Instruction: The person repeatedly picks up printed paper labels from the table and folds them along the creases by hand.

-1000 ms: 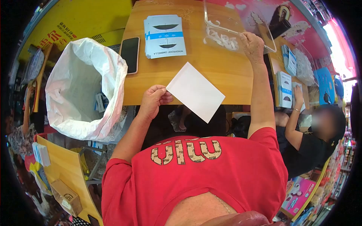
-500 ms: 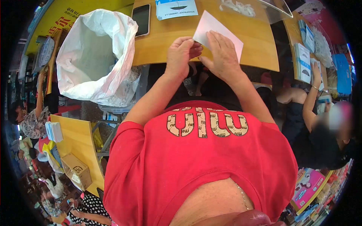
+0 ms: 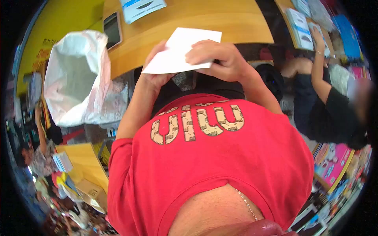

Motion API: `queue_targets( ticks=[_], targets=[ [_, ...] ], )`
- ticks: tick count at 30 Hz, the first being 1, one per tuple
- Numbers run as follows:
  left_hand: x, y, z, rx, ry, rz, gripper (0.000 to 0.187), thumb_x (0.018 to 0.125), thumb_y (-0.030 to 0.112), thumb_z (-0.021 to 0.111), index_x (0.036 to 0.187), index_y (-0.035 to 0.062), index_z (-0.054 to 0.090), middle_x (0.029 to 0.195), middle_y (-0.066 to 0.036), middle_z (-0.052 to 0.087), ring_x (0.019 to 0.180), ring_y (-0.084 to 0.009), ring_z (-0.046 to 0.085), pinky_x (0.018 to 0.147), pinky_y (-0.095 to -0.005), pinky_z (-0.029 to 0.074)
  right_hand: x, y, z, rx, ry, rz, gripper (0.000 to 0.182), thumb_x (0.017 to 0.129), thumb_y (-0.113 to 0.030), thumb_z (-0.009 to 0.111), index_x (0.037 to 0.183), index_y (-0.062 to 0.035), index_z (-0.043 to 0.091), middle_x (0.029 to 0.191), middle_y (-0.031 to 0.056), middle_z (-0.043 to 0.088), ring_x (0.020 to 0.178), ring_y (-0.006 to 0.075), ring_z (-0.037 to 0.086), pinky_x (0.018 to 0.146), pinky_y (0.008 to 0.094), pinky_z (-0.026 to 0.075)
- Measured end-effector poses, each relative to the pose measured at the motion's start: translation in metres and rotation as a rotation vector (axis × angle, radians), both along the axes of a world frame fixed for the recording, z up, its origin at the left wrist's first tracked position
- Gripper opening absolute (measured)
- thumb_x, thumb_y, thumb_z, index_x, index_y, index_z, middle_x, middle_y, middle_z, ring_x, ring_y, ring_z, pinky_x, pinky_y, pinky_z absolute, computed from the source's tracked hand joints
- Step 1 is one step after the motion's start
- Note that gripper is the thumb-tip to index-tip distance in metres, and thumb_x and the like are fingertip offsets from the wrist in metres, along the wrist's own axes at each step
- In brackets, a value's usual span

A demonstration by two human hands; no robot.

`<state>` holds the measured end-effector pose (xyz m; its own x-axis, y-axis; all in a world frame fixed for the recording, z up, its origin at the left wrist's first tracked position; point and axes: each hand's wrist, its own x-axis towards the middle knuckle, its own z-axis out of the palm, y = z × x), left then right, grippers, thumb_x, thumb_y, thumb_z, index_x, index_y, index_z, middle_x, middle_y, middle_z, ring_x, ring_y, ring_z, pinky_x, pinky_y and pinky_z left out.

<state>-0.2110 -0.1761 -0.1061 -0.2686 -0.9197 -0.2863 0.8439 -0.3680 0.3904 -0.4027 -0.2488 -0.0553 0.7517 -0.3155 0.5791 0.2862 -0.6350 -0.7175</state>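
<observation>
A blank white sheet of paper or thin card (image 3: pixel 177 49) is held between my two hands, just off the table's near edge. My left hand (image 3: pixel 157 80) grips its left side from beneath, and the sheet hides most of those fingers. My right hand (image 3: pixel 222 59) is closed on the right side, with fingers bent over the top face and the thumb at the lower edge. Beyond the sheet, a stack of umbrella-printed leaflets or packets (image 3: pixel 142 10) lies on the table.
The wooden table (image 3: pixel 224 19) carries a phone (image 3: pixel 113 31) at its left end. A large open white plastic bag (image 3: pixel 100 80) stands at the left. On the right, another person's hand (image 3: pixel 317 39) touches items beside printed packs (image 3: pixel 299 29). A cardboard box (image 3: pixel 92 192) sits lower left.
The sheet has come toward my body and turned to lie flatter. My right fingers have gone from lying flat on it to bending round its side. The camera view has shifted.
</observation>
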Motion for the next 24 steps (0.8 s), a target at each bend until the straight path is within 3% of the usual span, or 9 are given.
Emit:
queue_targets(
  ticks=[2,6,9,11,12,15,20,23,24],
  targets=[
    [0.009,-0.003,0.002,-0.059,-0.071,-0.012,0.041,0.075,0.011,0.050,0.112,-0.0048,0.041,0.100,-0.017,0.054,0.087,-0.0245,0.057,0.077,-0.0346,0.048,-0.004,0.001,0.004,-0.008,0.007,0.081,0.018,0.068,0.002,0.059,0.084,-0.0044,0.059,0.083,0.0088,0.062,0.083,0.0240,0.059,0.085,0.0408,0.039],
    [0.005,0.000,0.009,0.071,-0.105,0.100,0.035,0.074,0.007,0.051,0.107,-0.0044,0.045,0.097,-0.015,0.056,0.084,-0.0226,0.058,0.077,-0.0338,0.047,-0.011,0.006,0.010,0.089,0.058,0.204,0.016,0.069,0.001,0.058,0.085,-0.0036,0.059,0.081,0.0072,0.061,0.081,0.0226,0.059,0.084,0.0401,0.038],
    [-0.004,-0.003,0.010,-0.097,-0.421,0.056,0.035,0.073,0.006,0.056,0.107,-0.0014,0.047,0.096,-0.013,0.056,0.083,-0.0205,0.058,0.071,-0.0323,0.049,-0.018,0.004,0.007,0.136,0.100,0.196,0.012,0.076,0.000,0.051,0.086,0.0001,0.057,0.081,0.0097,0.061,0.082,0.0205,0.058,0.084,0.0388,0.038],
    [-0.012,0.000,0.013,-0.082,-0.634,0.095,0.031,0.074,0.003,0.053,0.105,-0.0004,0.049,0.093,-0.010,0.057,0.079,-0.0171,0.058,0.069,-0.0296,0.048,-0.025,0.006,0.000,0.429,0.014,-0.129,0.012,0.075,-0.001,0.056,0.087,-0.0013,0.058,0.091,0.0069,0.059,0.082,0.0137,0.053,0.075,0.0274,0.041],
    [-0.015,0.003,0.018,-0.112,-0.568,0.119,0.027,0.075,0.002,0.052,0.102,0.0015,0.053,0.090,-0.008,0.058,0.077,-0.0144,0.057,0.066,-0.0263,0.047,-0.023,0.004,-0.004,0.506,-0.084,-0.219,0.010,0.078,-0.005,0.055,0.086,0.0005,0.057,0.103,0.0081,0.054,0.085,0.0115,0.050,0.074,0.0245,0.039],
    [-0.023,0.003,0.022,-0.232,-0.685,0.125,0.024,0.076,0.001,0.052,0.099,0.0021,0.057,0.088,-0.007,0.060,0.076,-0.0120,0.056,0.065,-0.0232,0.046,-0.018,-0.002,-0.006,0.609,-0.183,-0.424,0.010,0.079,-0.006,0.055,0.085,0.0015,0.057,0.107,0.0092,0.051,0.086,0.0120,0.050,0.075,0.0230,0.039],
    [-0.022,0.004,0.014,-0.227,-0.784,0.209,0.023,0.079,0.005,0.051,0.102,0.0009,0.055,0.093,-0.009,0.059,0.082,-0.0148,0.057,0.069,-0.0272,0.047,-0.026,-0.005,-0.008,0.706,-0.031,-0.190,0.009,0.079,-0.006,0.054,0.081,0.0020,0.058,0.098,0.0091,0.055,0.086,0.0138,0.051,0.075,0.0242,0.040],
    [-0.004,0.011,0.024,-0.127,-0.871,0.423,0.020,0.081,0.011,0.052,0.098,0.0016,0.055,0.090,-0.008,0.060,0.083,-0.0133,0.057,0.069,-0.0271,0.047,-0.028,-0.008,0.000,0.221,0.003,-0.293,0.005,0.074,0.000,0.054,0.076,0.0018,0.058,0.095,0.0106,0.057,0.084,0.0151,0.053,0.071,0.0246,0.042],
    [0.008,0.019,0.031,-0.099,-0.852,0.310,0.027,0.084,0.024,0.048,0.096,0.0009,0.054,0.084,-0.009,0.061,0.074,-0.0124,0.059,0.056,-0.0222,0.048,-0.028,-0.007,0.005,0.189,0.009,-0.268,0.004,0.074,-0.001,0.055,0.074,0.0017,0.058,0.095,0.0111,0.057,0.084,0.0154,0.053,0.071,0.0249,0.042]
  ],
)
